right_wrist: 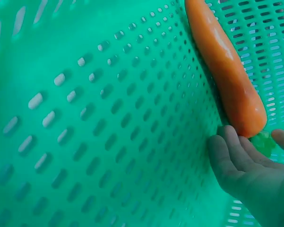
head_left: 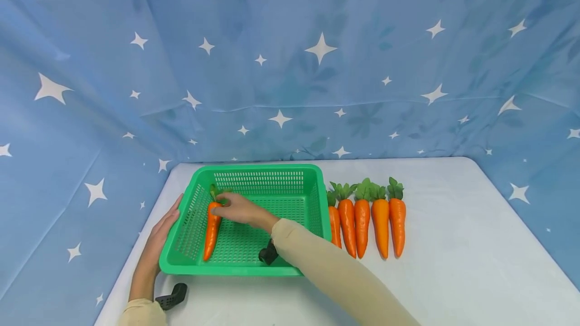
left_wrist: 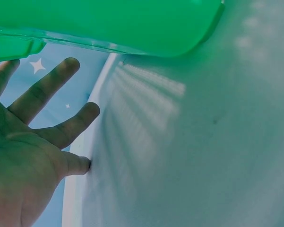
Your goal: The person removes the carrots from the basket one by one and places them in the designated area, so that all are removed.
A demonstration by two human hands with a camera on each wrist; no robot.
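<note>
One orange carrot (head_left: 212, 230) with a green top lies lengthwise along the left side inside a green plastic basket (head_left: 235, 270). My right hand (head_left: 237, 209) reaches into the basket, at the leafy end of that carrot. In the right wrist view, the fingers of the right hand (right_wrist: 255, 179) are beside the carrot's thick end (right_wrist: 248, 113), with the thumb apart on the other side of the leaves. My left hand (head_left: 158, 233) rests against the basket's left outer side. The left wrist view shows the left hand (left_wrist: 38, 146) with its fingers straight and spread.
To the right of the basket, several carrots (head_left: 380, 225) with leafy tops lie in a row on the white table (head_left: 462, 245). Black wrist devices (head_left: 172, 297) are by both wrists. A blue star-patterned cloth (head_left: 290, 64) hangs behind and at the sides.
</note>
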